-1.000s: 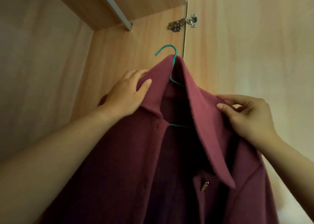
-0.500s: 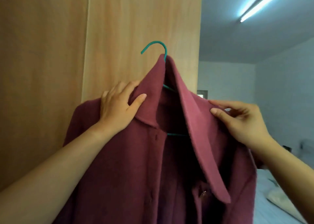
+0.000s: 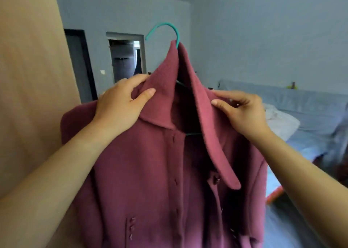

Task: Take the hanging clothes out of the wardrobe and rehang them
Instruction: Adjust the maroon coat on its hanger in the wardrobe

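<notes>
1. The coat (image 3: 150, 172) was a dark red, woolly garment with a wide collar and a row of buttons down the front. A few small buttons sat low on its left side.
2. It hung on a teal hanger (image 3: 170, 26). Only the hook above the collar and short stretches of wire inside the neck were visible.
3. The coat was held up in the air in front of the person, clear of the wardrobe. It was touching no rail.
4. The wardrobe panel (image 3: 28, 78) of light wood filled the left edge. Behind the coat were a pale wall, a dark door (image 3: 79, 65) and an open doorway (image 3: 126, 59).
5. On the right lay a bed (image 3: 310, 116) with a blue-grey cover and a white cloth (image 3: 280, 121) on it. The coat hid most of the room's middle.
6. The left hand (image 3: 120, 106) reached up with its thumb on the front of the raised collar. Its fingers (image 3: 131, 80) curled behind the collar and gripped it.
7. The right hand (image 3: 243, 112) pinched the collar's edge at the other shoulder, thumb and forefinger closed on the cloth and the other fingers bent.
</notes>
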The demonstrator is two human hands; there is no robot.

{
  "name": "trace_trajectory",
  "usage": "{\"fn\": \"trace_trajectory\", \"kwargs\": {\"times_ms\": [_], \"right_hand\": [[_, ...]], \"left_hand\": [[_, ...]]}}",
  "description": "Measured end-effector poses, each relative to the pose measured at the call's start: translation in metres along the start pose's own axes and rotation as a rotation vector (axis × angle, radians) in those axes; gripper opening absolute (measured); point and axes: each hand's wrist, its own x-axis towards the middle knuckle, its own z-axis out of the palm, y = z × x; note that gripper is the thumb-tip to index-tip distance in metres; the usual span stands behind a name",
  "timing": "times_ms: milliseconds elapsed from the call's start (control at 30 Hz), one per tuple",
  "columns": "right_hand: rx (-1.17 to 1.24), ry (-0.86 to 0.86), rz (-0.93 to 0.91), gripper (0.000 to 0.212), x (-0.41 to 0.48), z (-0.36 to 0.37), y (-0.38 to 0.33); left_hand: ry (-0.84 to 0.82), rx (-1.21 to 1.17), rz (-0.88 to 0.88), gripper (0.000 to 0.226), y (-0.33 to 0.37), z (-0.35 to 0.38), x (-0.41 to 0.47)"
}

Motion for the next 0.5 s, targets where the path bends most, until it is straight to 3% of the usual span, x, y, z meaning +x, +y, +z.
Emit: {"fn": "trace_trajectory", "kwargs": {"times_ms": [267,500], "right_hand": [[-0.143,0.017,0.192,0.026,-0.088,-0.081,0.095],[-0.244,0.054,0.338,0.026,-0.091,-0.111,0.184]], "left_hand": [[-0.24,-0.113,0.055,0.039,0.031,0.14,-0.059],[-0.351,-0.198,0.073,0.044,0.03,0.258,-0.035]]}}
